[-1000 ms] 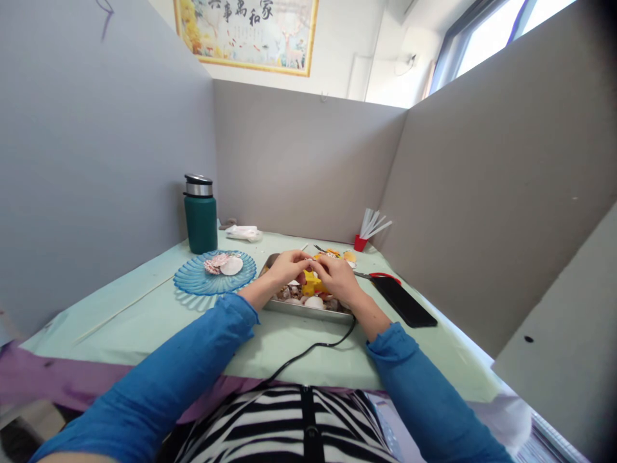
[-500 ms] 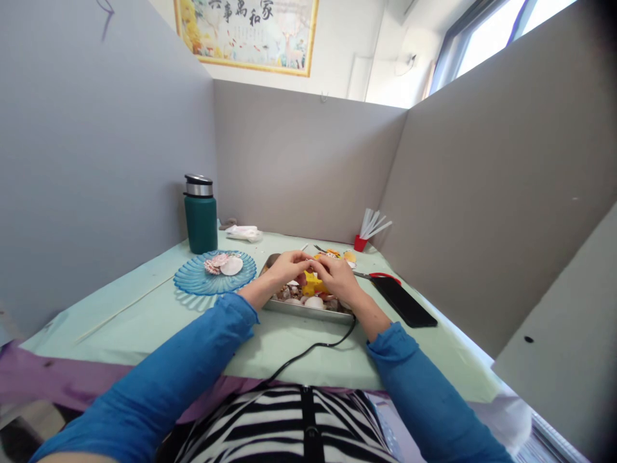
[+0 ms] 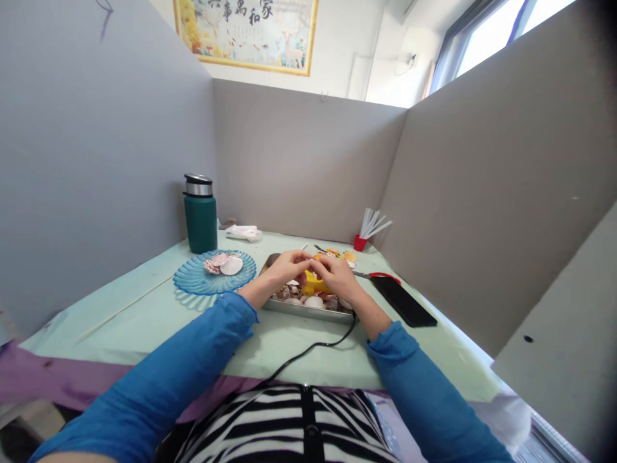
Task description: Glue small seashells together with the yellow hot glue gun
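My left hand [image 3: 288, 267] and my right hand [image 3: 336, 273] meet fingertip to fingertip above a metal tray [image 3: 308, 311]. Both are closed in a pinch, and whatever lies between the fingers is too small or too hidden to name. Below them the tray holds several shells and stones, among them a white shell [image 3: 315, 302] near its front wall. A yellow object [image 3: 313, 284] shows between my hands, partly covered by them. Behind my right hand lie orange and yellow pieces [image 3: 348, 256], partly hidden.
Left of the tray, a blue fluted glass plate [image 3: 186, 278] holds shells, with a green bottle [image 3: 201, 222] behind it. At right lie a black phone [image 3: 403, 301] and red-handled scissors [image 3: 389, 278]. White sticks stand in a red cup [image 3: 360, 242]. A black cable [image 3: 308, 350] runs toward my body.
Almost nothing differs. My hands stay together over the tray, with at most a very slight shift of the fingers.
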Demonstrator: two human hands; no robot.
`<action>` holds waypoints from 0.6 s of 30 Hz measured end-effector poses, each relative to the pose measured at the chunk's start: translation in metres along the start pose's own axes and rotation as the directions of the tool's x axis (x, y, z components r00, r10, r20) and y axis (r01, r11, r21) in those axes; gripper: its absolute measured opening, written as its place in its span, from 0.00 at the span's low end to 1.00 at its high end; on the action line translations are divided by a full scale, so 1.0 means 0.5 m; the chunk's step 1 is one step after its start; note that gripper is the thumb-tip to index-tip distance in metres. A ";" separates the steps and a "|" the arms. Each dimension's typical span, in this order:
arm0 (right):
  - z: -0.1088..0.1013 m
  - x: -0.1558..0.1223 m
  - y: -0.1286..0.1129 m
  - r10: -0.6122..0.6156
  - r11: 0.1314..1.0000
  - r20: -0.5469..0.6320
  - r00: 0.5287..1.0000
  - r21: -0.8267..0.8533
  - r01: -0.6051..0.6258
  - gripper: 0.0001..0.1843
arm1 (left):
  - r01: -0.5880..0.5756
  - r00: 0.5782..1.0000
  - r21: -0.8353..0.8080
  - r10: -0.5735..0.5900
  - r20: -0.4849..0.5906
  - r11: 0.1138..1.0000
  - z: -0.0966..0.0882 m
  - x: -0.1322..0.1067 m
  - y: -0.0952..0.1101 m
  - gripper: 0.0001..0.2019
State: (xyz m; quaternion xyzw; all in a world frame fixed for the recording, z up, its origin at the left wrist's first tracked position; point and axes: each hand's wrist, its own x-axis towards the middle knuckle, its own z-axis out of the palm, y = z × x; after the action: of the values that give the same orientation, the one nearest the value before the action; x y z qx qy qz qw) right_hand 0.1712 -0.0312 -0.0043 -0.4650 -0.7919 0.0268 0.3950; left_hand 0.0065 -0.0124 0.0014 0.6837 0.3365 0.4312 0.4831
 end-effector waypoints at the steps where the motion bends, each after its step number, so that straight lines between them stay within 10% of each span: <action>1: 0.000 0.000 0.001 0.002 1.000 0.004 1.000 0.009 -0.002 0.20 | -0.002 1.000 -0.005 0.002 0.003 1.000 -0.001 0.001 -0.001 0.12; 18: 0.002 0.002 0.007 0.009 0.991 0.071 0.997 0.130 -0.018 0.22 | -0.007 1.000 -0.016 0.008 0.025 1.000 -0.004 0.000 0.001 0.14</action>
State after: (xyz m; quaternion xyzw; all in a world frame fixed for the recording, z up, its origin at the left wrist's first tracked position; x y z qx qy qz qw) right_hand 0.1728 -0.0282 -0.0058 -0.4425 -0.7985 0.0973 0.3963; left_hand 0.0048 -0.0119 0.0019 0.6864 0.3244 0.4271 0.4912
